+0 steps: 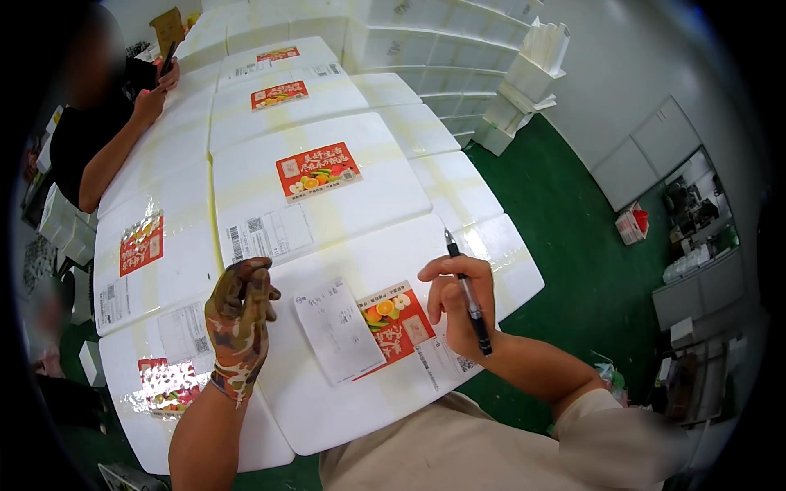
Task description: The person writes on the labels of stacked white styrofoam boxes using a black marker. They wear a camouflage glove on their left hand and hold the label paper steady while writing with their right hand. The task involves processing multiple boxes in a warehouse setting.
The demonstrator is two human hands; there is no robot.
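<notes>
My right hand [466,301] grips a black pen [470,291] with a clear barrel, its tip pointing away from me above a white foam box [307,405]. A sheet of paper [338,331] with handwriting lies on that box's lid. It partly covers a red printed sticker [402,322] showing fruit. Beside the sticker, close to my right wrist, is a shipping label [439,362]. My left hand [239,325], in a camouflage-patterned glove, is raised at the left of the paper with its fingers curled. Nothing shows in it, but the inside of the curl is partly hidden.
More taped foam boxes [381,141] extend ahead and left, several with red stickers. Foam boxes [442,52] are stacked at the back. A person [92,141] at the left leans on the boxes holding a phone [167,59]. Green floor [552,245] lies right.
</notes>
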